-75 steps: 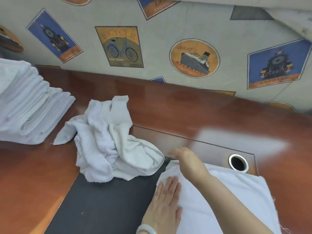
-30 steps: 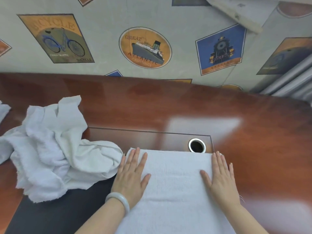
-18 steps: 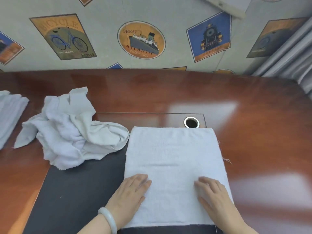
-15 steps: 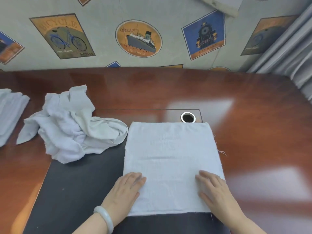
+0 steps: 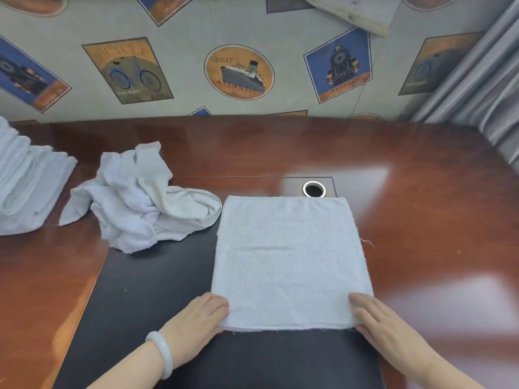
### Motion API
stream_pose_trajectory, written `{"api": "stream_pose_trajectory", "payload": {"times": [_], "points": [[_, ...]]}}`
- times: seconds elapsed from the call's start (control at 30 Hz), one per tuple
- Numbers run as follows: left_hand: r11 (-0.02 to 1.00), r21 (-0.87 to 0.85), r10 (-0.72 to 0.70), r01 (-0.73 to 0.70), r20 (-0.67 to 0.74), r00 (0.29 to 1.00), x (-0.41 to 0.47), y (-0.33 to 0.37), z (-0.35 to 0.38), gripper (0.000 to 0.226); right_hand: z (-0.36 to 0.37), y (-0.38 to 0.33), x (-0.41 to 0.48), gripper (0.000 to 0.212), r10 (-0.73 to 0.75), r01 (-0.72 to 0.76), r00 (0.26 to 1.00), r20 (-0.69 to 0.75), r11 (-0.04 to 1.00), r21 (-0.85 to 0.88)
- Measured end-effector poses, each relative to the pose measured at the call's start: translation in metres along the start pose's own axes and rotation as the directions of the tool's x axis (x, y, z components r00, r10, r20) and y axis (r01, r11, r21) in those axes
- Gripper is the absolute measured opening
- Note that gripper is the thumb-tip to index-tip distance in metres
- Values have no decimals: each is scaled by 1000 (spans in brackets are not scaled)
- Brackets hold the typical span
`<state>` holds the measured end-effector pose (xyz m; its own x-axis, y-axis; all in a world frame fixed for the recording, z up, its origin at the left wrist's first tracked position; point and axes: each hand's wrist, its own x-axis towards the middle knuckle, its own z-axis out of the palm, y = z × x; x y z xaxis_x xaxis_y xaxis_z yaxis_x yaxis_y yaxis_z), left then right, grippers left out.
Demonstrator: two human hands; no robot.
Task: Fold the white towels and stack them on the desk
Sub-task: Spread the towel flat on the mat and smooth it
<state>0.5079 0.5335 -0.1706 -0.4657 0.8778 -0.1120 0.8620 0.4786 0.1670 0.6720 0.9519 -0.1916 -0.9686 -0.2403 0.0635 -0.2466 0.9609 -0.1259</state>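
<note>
Since half a second ago both my hands slid outward to the near corners of the flat white terry towel [image 5: 289,259]. Left hand [image 5: 196,318]: fingertips hidden at the towel's left edge, can't tell if gripping. Right hand [image 5: 387,324]: fingers laid on the corner, thumb at the hem, pinch unclear. The towel is spread on the black desk inlay [image 5: 146,290]. A crumpled white towel heap [image 5: 140,203] is just beside it on the left, and a folded white towel stack [image 5: 25,189] is at far left.
</note>
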Motion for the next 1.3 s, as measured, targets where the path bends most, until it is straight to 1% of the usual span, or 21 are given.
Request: {"api": "stream_pose_trajectory", "payload": {"times": [0.03,0.1,0.17,0.27,0.3,0.37,0.43,0.47,0.53,0.6,0.67,0.7,0.73,0.77,0.83,0.87,0.9,1.0,1.1,1.23,1.3], "points": [[1000,19,8,-8,-19,1000,3,0,0,9,-1,2,1,19,-28,28,1000,-2,999,-33],[999,41,19,-17,-37,999,8,0,1,24,-4,2,5,21,-67,68,998,11,992,-108],[998,69,14,-13,-22,1000,11,-1,4,34,-7,1,12,38,-70,82,995,68,979,-187],[993,115,33,-35,15,999,9,2,0,19,-14,-3,20,52,-18,53,985,170,977,-206],[989,138,53,-56,24,998,7,2,0,13,-14,-1,21,52,-15,51,983,183,979,-198],[984,156,70,-87,112,991,6,0,1,19,-19,0,25,45,56,-21,961,271,991,-132],[993,121,-11,-17,229,973,16,3,-15,28,-32,1,34,35,86,-89,933,349,996,-10],[997,38,-72,63,291,954,23,8,-33,28,-43,1,40,29,84,-120,909,408,991,63],[983,-156,-20,100,448,894,39,4,-62,16,-68,11,54,9,68,-215,805,590,960,182],[952,-276,78,129,629,773,55,-14,-84,8,-88,25,71,6,14,-357,641,768,891,281],[778,-438,32,450,743,668,69,-37,-99,6,-99,42,94,7,-4,-512,497,867,806,298],[672,-519,10,528,720,694,76,-46,-103,4,-101,49,104,5,5,-576,501,865,748,330],[533,-608,-51,589,671,739,83,-56,-102,4,-101,55,113,5,40,-652,544,838,650,391],[358,-693,-151,626,619,771,91,-64,-97,7,-101,59,120,6,116,-720,582,805,533,444],[93,-787,-374,609,540,754,104,-72,-84,7,-91,66,126,12,278,-777,624,730,322,541],[54,-795,-463,605,517,720,109,-73,-75,7,-85,68,127,13,335,-785,619,710,249,567],[72,-781,-538,621,494,683,113,-73,-65,10,-77,68,127,15,386,-791,609,693,220,572],[196,-718,-664,668,404,629,117,-67,-48,2,-57,63,121,6,561,-784,608,562,315,534],[154,-744,-684,650,394,614,113,-60,-55,6,-59,53,115,12,617,-765,611,496,301,569],[68,-830,-675,554,370,638,112,-59,-73,5,-81,54,117,11,574,-756,607,550,205,621],[72,-836,-706,544,342,620,119,-69,-75,5,-83,62,126,10,598,-749,612,517,230,621]]}}
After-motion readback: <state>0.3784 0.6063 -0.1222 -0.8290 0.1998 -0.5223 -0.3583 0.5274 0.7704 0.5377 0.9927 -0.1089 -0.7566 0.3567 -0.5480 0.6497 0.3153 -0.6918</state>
